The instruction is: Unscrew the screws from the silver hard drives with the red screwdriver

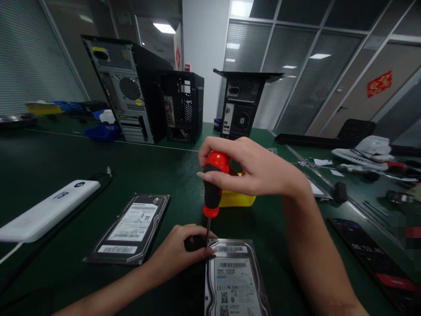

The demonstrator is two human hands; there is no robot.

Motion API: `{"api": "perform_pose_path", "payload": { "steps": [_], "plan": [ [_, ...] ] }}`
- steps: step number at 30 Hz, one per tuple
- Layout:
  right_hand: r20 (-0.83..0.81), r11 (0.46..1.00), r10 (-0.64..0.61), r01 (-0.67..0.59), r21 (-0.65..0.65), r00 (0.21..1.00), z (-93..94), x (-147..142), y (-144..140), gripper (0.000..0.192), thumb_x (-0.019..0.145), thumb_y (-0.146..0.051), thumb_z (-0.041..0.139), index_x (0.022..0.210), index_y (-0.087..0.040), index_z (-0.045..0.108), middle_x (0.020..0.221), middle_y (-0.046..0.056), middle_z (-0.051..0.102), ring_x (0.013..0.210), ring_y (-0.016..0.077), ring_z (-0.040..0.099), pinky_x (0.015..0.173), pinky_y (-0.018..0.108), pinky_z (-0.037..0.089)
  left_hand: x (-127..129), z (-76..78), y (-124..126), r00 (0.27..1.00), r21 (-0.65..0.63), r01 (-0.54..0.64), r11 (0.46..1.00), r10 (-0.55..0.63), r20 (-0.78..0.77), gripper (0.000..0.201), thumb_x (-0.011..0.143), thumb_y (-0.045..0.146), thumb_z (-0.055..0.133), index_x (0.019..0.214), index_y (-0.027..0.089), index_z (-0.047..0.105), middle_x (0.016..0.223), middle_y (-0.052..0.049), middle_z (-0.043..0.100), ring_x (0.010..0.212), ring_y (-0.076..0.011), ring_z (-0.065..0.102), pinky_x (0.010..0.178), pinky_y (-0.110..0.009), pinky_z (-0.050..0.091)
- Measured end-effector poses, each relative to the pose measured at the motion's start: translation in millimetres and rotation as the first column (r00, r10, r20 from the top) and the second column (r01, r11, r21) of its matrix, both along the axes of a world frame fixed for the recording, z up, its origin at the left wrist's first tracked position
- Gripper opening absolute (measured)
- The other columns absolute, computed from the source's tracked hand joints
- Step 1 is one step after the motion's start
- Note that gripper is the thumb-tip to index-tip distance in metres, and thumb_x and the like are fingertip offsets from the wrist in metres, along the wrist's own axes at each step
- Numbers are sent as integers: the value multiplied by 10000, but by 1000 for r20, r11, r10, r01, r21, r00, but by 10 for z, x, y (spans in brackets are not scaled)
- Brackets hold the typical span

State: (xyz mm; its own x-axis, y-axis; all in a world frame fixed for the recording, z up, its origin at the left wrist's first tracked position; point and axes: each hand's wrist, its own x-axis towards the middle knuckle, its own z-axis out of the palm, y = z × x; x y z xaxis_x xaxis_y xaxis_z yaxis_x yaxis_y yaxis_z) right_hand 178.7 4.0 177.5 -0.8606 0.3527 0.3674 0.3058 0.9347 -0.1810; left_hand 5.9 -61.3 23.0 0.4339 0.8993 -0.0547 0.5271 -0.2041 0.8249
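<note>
Red-capped screwdriver (212, 188) stands upright, right hand (253, 169) wrapped around its handle. Left hand (179, 254) pinches the shaft at the hard drive (233, 281) corner, near the counter (49, 162) edge.

red-black screwdriver (212, 188) upright, tip on silver hard drive (233, 276) corner

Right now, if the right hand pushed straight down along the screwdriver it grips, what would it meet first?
The right hand holds the screwdriver upright, tip down. Straight down lies the near hard drive's top-left corner, beside the left hand's fingertips. Whether the tip already touches is unclear.
</note>
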Motion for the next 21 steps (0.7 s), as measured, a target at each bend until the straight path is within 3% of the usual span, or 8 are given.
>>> {"api": "perform_pose_path", "payload": {
  "steps": [8,12,21],
  "plan": [
    [-135,993,-106,113,46,985,128,253,-76,247,864,-362,466,931,-130,519,832,24,556,710,96,505,633,236,378,-28,-101,9,999,39,-34,999,34,-9,270,805,422,574,972,242,687,930,10,705,739,-151,584,634,-235,406],
    [-129,983,-164,173,63,978,157,350,-104,260,862,-371,469,923,-126,532,826,35,567,699,107,513,630,258,385,-42,-121,2,998,85,-57,995,58,-15,249,830,403,550,941,241,703,863,16,717,637,-130,565,569,-224,393],
    [-87,979,-174,182,93,981,143,334,-103,254,855,-370,478,925,-135,548,819,12,589,691,102,528,619,253,398,-25,-147,-2,997,87,-78,993,78,3,226,840,352,545,924,230,716,877,-2,728,741,-167,634,662,-241,455]
  ]
}}
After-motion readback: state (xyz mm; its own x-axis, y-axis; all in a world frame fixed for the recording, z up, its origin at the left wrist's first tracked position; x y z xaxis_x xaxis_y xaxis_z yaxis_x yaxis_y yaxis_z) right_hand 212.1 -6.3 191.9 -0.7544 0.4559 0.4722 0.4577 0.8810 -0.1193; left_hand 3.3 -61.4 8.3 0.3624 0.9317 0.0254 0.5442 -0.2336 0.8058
